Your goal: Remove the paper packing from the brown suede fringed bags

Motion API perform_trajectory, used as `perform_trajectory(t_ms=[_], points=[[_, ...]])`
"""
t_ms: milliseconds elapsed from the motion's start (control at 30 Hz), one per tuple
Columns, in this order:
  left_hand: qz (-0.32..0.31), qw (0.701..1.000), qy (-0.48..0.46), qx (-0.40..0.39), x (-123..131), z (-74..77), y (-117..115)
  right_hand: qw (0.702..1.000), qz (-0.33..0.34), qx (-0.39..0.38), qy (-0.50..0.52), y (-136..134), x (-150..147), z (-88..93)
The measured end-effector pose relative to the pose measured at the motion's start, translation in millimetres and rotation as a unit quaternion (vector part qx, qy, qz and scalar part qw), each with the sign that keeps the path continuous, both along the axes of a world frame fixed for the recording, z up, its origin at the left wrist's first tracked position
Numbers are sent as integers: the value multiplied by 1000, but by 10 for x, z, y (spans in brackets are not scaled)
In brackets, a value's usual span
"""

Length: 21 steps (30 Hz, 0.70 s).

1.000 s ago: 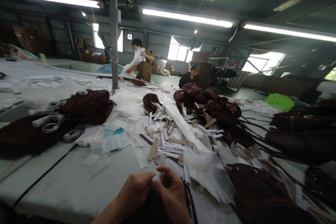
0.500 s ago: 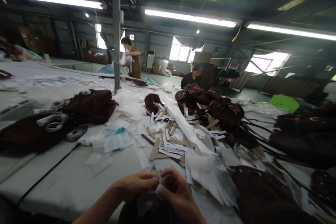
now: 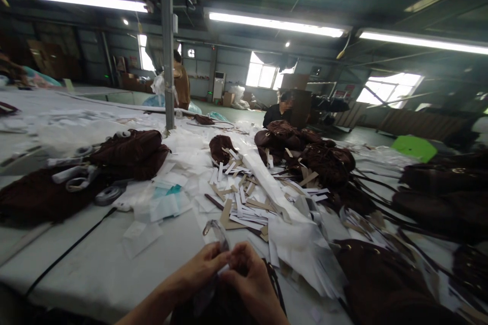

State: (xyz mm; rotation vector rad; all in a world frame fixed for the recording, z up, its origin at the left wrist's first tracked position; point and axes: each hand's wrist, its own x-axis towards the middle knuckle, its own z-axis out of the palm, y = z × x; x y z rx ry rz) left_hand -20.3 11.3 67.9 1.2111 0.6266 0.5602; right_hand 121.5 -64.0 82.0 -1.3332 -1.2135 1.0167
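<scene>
At the near table edge my left hand pinches a strip of clear plastic wrapping. Its upper end curls up above my fingers, with a small metal-looking loop at the tip. Close beside it, my right hand is closed, thumb and fingers on the same wrapping at a small white part. Below both hands lies a dark brown bag, mostly hidden by them, with a dark cord at its right. More clear film hangs under my left hand.
Paper and cardboard strips are heaped ahead, beside clear plastic sleeves. Brown bags lie left, with more bags at right. A black cable crosses the left side. Two people are beyond, near a post.
The wrapping's curled end now stands higher above my fingers. My hands have shifted slightly, and a dark cord shows at right. The person in brown has moved left behind the post.
</scene>
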Motion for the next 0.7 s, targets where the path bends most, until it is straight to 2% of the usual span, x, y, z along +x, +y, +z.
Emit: perform_trajectory(t_ms=[67,167,233,367,467,567,700], points=[[52,998,16,43,36,9,8,1000,-15,4,24,27,-16,-53],[151,979,88,102,78,-48,47,998,-17,6,66,41,-52,-143],[177,968,123,132,84,-90,69,995,-4,-1,99,32,-85,-198],[96,979,109,142,35,-94,55,992,4,-13,126,4,-139,-207],[32,992,94,78,-27,-56,42,989,21,-15,147,-2,-144,-101],[3,995,93,26,-67,-21,63,987,42,-18,156,8,-124,-14],[-7,992,107,74,-17,-14,82,991,50,-12,122,28,-101,-63]])
